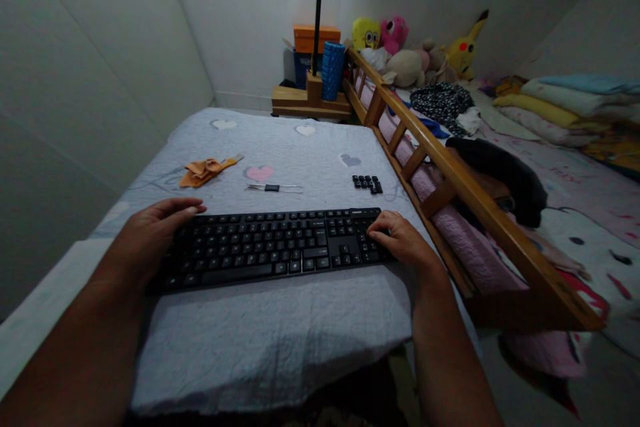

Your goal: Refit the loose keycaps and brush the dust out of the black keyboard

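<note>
A black keyboard lies across the cloth-covered table in front of me. My left hand grips its left end, thumb along the back edge. Over the number pad at the right end, my right hand has its thumb and fingertips pressed together; whatever they pinch is too small to make out. Beyond the keyboard's right part, several loose black keycaps lie in a small group. A wire keycap puller with a black grip rests behind the keyboard's middle.
An orange cloth with a brush-like tool lies at the back left. A wooden rail runs along the table's right side, with a bed, bedding and plush toys beyond. A black pole stands on a wooden base behind the table.
</note>
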Action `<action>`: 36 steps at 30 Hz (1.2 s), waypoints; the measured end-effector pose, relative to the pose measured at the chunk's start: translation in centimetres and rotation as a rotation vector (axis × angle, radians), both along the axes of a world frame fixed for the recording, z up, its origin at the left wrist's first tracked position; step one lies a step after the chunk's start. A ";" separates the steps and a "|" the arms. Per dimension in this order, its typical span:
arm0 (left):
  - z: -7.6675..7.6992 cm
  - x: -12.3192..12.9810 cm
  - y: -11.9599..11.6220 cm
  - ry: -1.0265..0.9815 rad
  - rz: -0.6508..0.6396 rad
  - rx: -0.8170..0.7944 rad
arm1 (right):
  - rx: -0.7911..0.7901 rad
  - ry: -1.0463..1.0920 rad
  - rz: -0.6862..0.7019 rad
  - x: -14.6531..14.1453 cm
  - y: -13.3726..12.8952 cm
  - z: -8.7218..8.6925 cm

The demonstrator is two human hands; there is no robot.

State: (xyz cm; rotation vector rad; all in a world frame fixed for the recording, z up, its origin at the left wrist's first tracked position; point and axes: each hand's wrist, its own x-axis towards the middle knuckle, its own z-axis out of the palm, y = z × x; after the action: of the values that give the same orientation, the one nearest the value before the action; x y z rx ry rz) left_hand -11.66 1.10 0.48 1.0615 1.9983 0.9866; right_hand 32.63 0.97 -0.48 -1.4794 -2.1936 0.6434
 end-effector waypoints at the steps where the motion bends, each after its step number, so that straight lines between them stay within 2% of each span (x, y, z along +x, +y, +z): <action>1: -0.1 -0.1 0.0 -0.007 -0.003 0.004 | 0.000 0.002 -0.001 0.0 0.0 0.0; 20: -0.1 0.0 0.0 -0.015 0.003 0.008 | -0.002 -0.083 -0.006 -0.3 0.0 0.2; 29: 0.4 0.3 -0.2 -0.016 -0.002 0.001 | -0.004 -0.027 -0.046 -0.6 -0.2 0.3; 36: -0.1 0.0 0.0 -0.018 -0.008 -0.003 | -0.025 -0.034 -0.084 -0.8 -0.2 0.3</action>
State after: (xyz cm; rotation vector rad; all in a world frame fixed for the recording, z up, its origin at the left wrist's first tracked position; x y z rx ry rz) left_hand -11.67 1.08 0.36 1.0548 1.9793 0.9846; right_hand 31.83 0.80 -0.18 -1.5973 -2.1430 0.6234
